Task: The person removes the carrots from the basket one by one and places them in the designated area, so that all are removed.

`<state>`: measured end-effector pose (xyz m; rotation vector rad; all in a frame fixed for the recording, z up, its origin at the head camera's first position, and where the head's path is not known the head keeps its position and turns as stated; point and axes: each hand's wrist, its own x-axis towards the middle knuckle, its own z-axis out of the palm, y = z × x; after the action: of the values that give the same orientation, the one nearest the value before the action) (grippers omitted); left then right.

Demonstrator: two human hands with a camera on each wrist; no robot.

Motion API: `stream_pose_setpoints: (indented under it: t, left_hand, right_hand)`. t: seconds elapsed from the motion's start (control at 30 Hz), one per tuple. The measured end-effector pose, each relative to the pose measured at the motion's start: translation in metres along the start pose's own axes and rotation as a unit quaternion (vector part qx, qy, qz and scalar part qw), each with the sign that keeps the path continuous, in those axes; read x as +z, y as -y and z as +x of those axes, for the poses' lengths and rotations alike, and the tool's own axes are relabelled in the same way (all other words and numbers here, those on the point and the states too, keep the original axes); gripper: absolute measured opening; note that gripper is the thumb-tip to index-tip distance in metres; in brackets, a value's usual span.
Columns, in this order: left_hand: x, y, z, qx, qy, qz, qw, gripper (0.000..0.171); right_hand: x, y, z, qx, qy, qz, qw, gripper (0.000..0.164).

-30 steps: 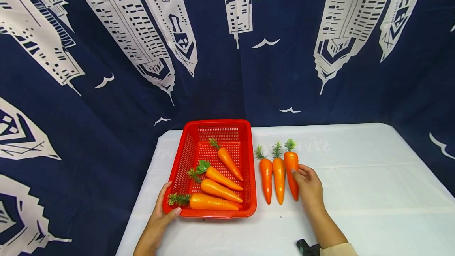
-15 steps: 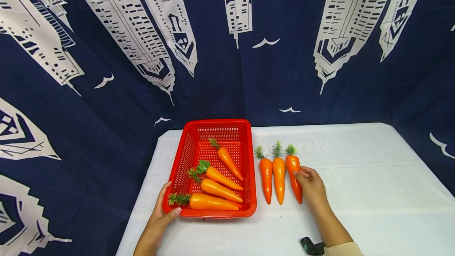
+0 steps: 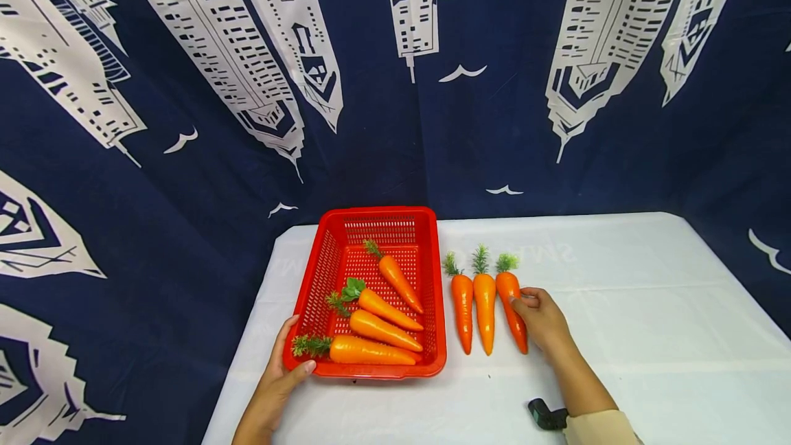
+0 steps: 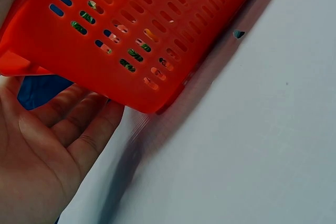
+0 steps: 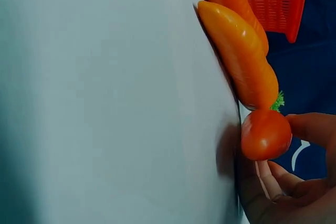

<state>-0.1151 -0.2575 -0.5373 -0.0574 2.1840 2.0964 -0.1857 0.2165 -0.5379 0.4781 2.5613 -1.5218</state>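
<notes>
At its near-left corner, a red plastic basket (image 3: 440, 294) is gripped by my left hand (image 3: 276, 382), thumb over the rim and fingers along the outer wall. The left wrist view shows those fingers (image 4: 94, 135) under the rim. Inside the basket lie several orange carrots with green tops, among them a large near carrot (image 3: 371, 350). My right hand (image 3: 544, 321) pinches a red-orange carrot (image 3: 508, 288) between thumb and fingers at the table. Left of it, an orange carrot (image 3: 485, 307) and another red-orange carrot (image 3: 462, 311) lie side by side, tips toward me.
A white cloth covers the table (image 3: 649, 321). A small black device (image 3: 545, 415) sits by my right wrist. Behind the table hangs a dark blue curtain (image 3: 494, 136) with white building prints.
My right hand has drawn its carrot slightly right and toward me, so its top sits lower and a gap parts it from the middle carrot. The left hand and basket stay put.
</notes>
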Motion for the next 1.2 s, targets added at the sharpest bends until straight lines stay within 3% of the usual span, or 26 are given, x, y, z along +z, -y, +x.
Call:
stream_pose_setpoints:
  t: [0.67,1.2]
  left_hand:
    - [-0.0003,0.0015,0.0021,-0.004,0.001,-0.002,1.0000,0.088]
    - [-0.0007,0.0006,0.0001,0.004,0.006,-0.008,0.9999,0.088]
  right_hand:
    - [-0.0008,0.0009,-0.0015,-0.002,0.020,0.025,0.999,0.059]
    - [-0.0014,-0.0002,-0.0059,-0.008,0.002,0.054,0.998,0.059]
